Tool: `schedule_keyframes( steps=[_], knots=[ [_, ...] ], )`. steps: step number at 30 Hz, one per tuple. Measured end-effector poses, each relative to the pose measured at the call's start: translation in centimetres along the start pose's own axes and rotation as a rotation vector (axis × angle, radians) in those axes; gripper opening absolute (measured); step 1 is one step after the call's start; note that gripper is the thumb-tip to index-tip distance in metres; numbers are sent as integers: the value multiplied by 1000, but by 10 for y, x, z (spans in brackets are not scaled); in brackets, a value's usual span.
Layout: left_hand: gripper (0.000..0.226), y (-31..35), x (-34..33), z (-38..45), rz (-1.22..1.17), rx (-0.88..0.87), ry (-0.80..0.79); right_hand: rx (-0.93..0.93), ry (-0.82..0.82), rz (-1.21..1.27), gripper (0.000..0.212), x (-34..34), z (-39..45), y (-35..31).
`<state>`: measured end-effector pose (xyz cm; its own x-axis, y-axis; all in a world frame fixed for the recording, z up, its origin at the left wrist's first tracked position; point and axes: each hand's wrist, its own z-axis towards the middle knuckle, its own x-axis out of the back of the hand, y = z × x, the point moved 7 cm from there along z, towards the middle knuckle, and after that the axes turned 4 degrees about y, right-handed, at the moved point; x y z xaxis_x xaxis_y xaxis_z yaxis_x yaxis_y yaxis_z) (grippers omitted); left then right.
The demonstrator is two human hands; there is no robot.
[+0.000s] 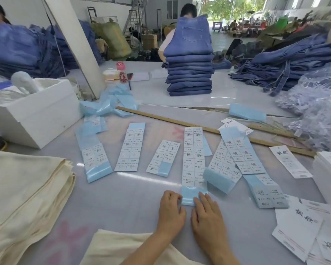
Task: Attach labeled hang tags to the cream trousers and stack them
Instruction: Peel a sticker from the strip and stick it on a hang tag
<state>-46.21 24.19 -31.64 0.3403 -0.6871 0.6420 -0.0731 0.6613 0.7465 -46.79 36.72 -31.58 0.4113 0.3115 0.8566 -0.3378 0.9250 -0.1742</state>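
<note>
Trousers (27, 188) were stacked but untagged; only the label strip's (194, 159) blue end was pinched by the left hand (171, 211) and pressed flat by the right hand (204, 213).

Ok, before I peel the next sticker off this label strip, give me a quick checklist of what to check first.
1. Label strip lies flat under both hands: ok.
2. Left hand pinches the strip's blue backing end: ok.
3. Right hand fingers rest flat on that end: ok.
4. Stickers left on this strip: ok.
5. Hang tags close by on the right: ok.
6. Cream trousers stacked at the left: ok.
</note>
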Motion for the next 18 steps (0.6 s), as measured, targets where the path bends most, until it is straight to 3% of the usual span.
schedule_keyframes(
  steps=[9, 14, 18],
  knots=[
    [23, -2, -1, -5, 49, -125, -70, 3, 156, -26, 27, 18, -1, 1],
    [29, -11, 34, -18, 160, -245, 47, -9, 383, -11, 35, 45, 14, 20],
    [28, -32, 53, -17, 220, -204, 115, -4, 290, -171, 45, 44, 42, 41]
  ],
)
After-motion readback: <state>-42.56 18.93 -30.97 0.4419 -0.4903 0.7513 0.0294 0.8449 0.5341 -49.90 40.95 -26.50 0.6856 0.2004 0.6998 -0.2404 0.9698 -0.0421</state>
